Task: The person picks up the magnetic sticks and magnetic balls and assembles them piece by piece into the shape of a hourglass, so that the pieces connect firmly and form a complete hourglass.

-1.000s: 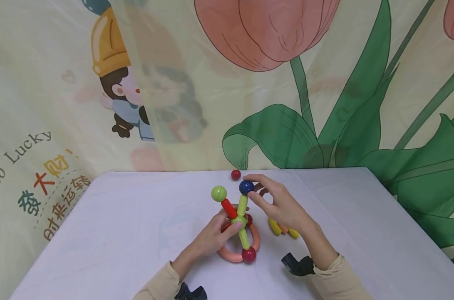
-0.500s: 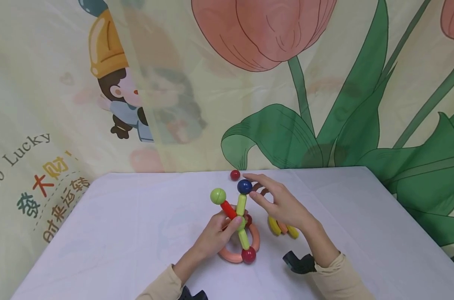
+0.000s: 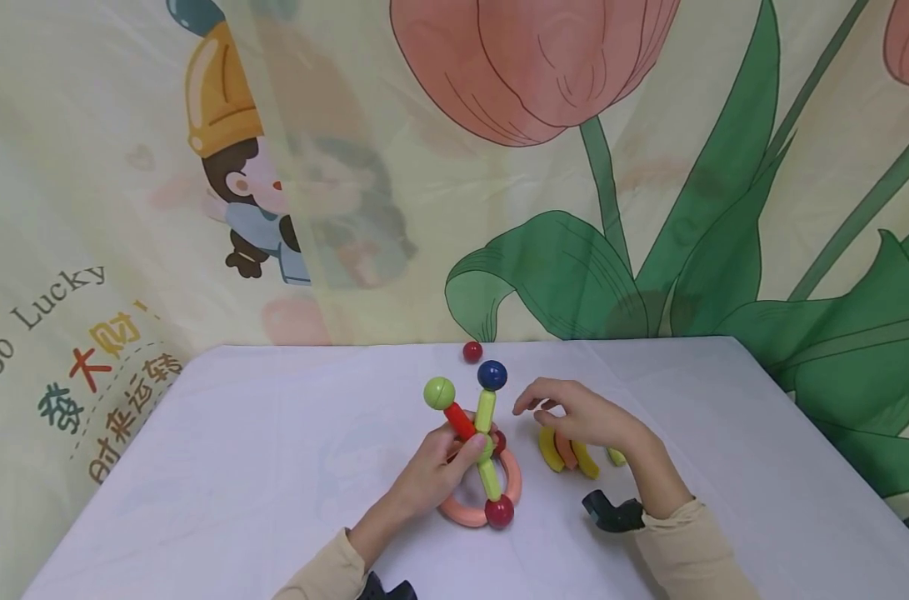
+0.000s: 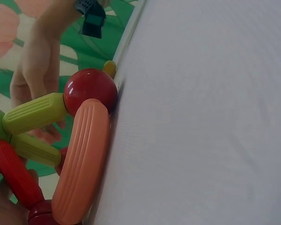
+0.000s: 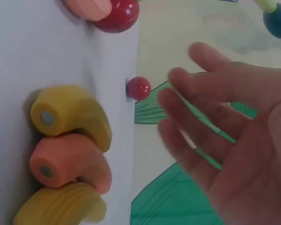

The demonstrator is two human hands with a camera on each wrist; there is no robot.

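Note:
A structure of magnetic sticks and balls stands mid-table, its base a ring of curved salmon sticks (image 4: 84, 159) and dark red balls (image 3: 499, 512). Light green sticks (image 3: 489, 480) lean inward to a green ball at its centre. My left hand (image 3: 430, 467) grips the structure around that centre, thumb in front. Above it a red stick (image 3: 459, 421) carries a light green ball (image 3: 439, 392), and a green stick (image 3: 485, 412) carries a dark blue ball (image 3: 492, 375). My right hand (image 3: 585, 414) hovers right of the structure with nothing in it, fingers loosely bent in the right wrist view.
Below the right hand lie curved yellow sticks (image 3: 550, 451) and a curved salmon stick (image 5: 68, 161), side by side. A light green piece (image 3: 616, 457) lies to their right. One loose red ball (image 3: 472, 352) sits at the table's back edge, before a printed cloth (image 3: 364, 208).
The right hand has let go of the blue ball and moved right and down. The blue ball stays on top of its green stick. The left hand keeps its hold.

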